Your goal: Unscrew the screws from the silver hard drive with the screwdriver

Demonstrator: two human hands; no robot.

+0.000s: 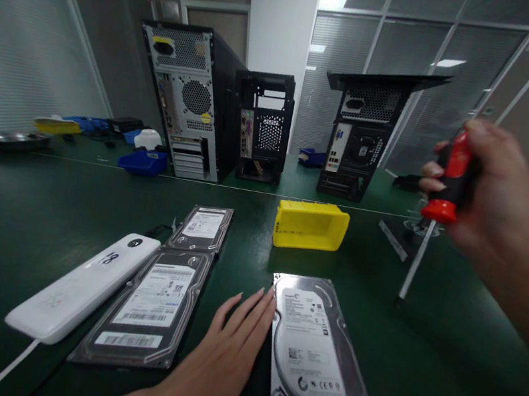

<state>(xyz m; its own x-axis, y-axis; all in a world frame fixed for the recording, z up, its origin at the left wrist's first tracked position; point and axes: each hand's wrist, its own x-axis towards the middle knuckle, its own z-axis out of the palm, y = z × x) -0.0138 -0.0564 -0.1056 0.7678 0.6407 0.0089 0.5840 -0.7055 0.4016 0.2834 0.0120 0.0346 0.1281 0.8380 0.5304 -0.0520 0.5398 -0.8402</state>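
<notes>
While label-up beside left hand (pixel 231 354): silver hard drive (pixel 314 352).

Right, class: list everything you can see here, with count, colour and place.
bare metal hard drives: three, silver-black, near green mat
white oblong power bank: one, left of drives
yellow plastic parts bin: one, mid-table
black computer tower cases: three, far edge
blue plastic bins: several, far side
green table mat: one, underneath
red-black handled screwdriver: one, right hand
left hand: flat beside a drive
right hand: raised, gripping screwdriver
</notes>
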